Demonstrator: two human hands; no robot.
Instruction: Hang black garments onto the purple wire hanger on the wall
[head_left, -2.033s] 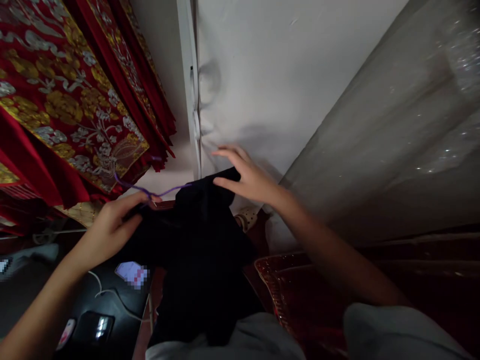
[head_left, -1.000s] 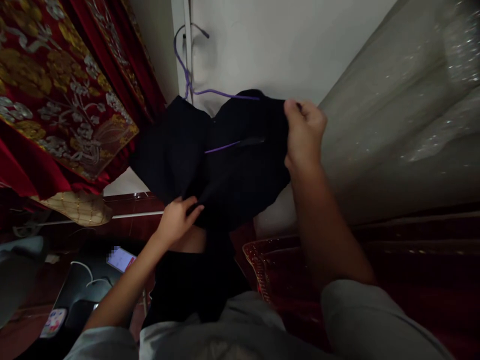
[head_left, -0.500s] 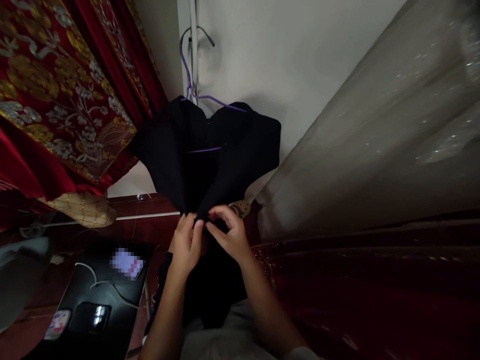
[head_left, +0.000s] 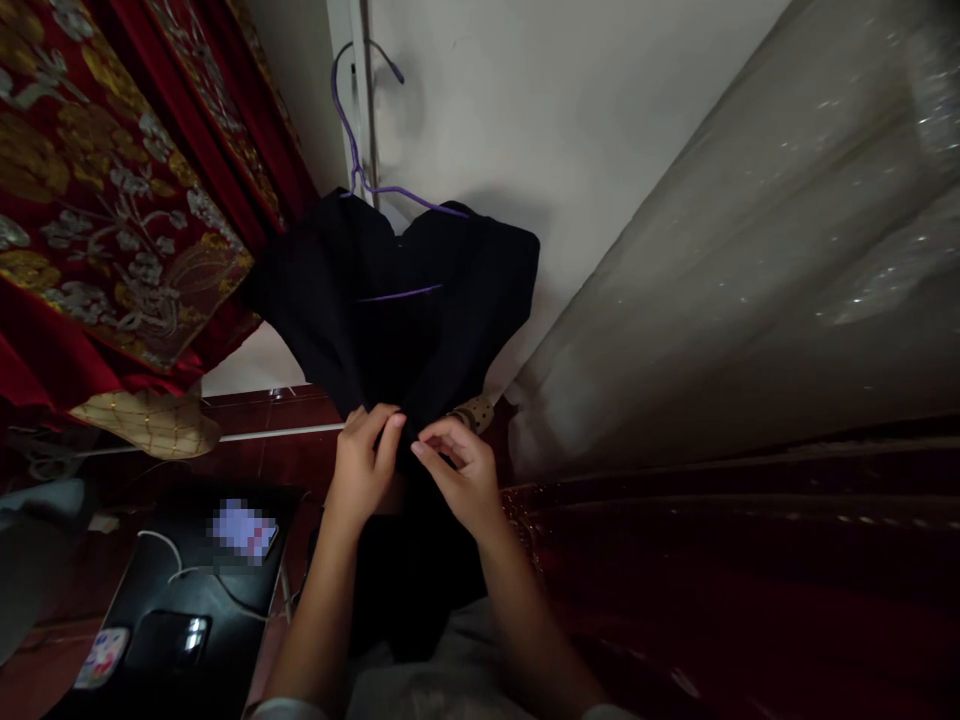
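A dark garment (head_left: pixel 480 270), sleeveless-looking with a deep V front, hangs from a purple wire hanger (head_left: pixel 401 190) hooked on a pale vertical rail. Where its two front edges meet, my left hand (head_left: pixel 367 460) pinches the left edge between thumb and fingers. Close beside it, my right hand (head_left: pixel 461 470) pinches the other edge, thumb and forefinger nearly meeting. Both hands are closed on the cloth at about the same height. The fabric is too dark to show any button or fastening between my fingertips.
Red embroidered cloth (head_left: pixel 127 200) hangs at left. A black seat (head_left: pixel 214 655) holds a lit phone (head_left: pixel 244 528), a dark phone (head_left: pixel 169 638), a patterned item (head_left: pixel 103 657) and a white cable (head_left: pixel 225 595). Plastic-covered pale cloth (head_left: pixel 675 300) hangs at right above dark red fabric (head_left: pixel 712 590).
The view has shifted slightly, so the hanger and garment sit further left. My hands have drawn a little apart, with the left fingers now laid higher over the garment's edge.
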